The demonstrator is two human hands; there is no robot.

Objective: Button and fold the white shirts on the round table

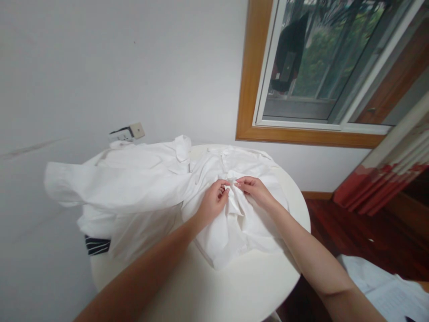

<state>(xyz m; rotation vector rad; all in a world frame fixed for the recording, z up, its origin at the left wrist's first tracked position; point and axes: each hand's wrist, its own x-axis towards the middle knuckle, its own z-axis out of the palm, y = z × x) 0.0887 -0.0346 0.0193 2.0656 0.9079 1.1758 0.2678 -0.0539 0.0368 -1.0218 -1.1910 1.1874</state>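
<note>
A white shirt [234,223] lies spread on a round white table [234,286]. My left hand [212,203] and my right hand [256,190] meet over the middle of the shirt. Both pinch a raised fold of its front fabric between fingers and thumb, fingertips almost touching. More white clothing [127,183] is heaped on the table's left side, one sleeve hanging past the edge.
A dark striped cloth [97,245] pokes out under the heap at the left. A wall socket [129,132] sits on the white wall behind. A wood-framed window [321,80] is at the right, with a red curtain [378,183] and dark wooden floor [351,237]. White sheets [385,286] lie lower right.
</note>
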